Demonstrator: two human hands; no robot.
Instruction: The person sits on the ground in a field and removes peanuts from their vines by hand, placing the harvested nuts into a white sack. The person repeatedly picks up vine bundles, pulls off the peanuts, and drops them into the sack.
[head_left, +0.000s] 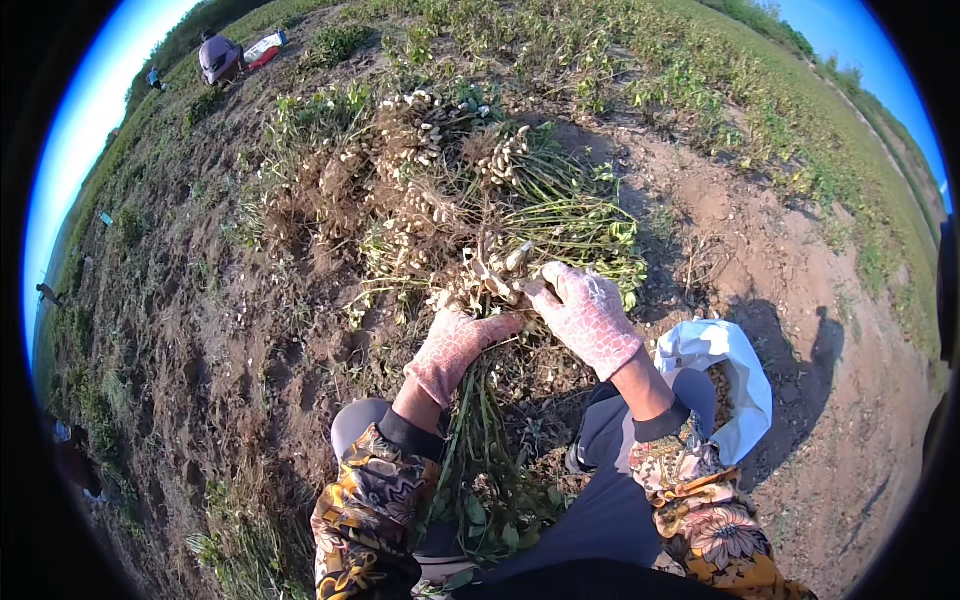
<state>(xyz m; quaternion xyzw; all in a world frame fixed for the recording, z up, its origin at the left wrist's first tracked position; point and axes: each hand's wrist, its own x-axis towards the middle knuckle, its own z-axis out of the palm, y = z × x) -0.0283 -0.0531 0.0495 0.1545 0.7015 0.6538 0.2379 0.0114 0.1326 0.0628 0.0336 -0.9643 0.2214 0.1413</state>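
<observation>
My left hand (459, 346), in a pink patterned glove, grips a bunch of pulled peanut plants by the root end. The bunch's green stems and leaves (480, 450) hang down between my knees. At the upper right of that root end is my right hand (589, 313), also gloved, its thumb and forefinger at the pods (517, 259); whether it pinches one is hard to tell. Just beyond both hands lies a heap of uprooted peanut plants (420, 202), with pale pods and dry roots showing.
An open white sack (750, 375) holding peanuts stands beside my right knee. Bare reddish soil (832, 300) lies at the right, with leafy plants (675, 67) growing beyond the heap. A person (219, 58) crouches at the far upper left, near a white and red object (264, 49).
</observation>
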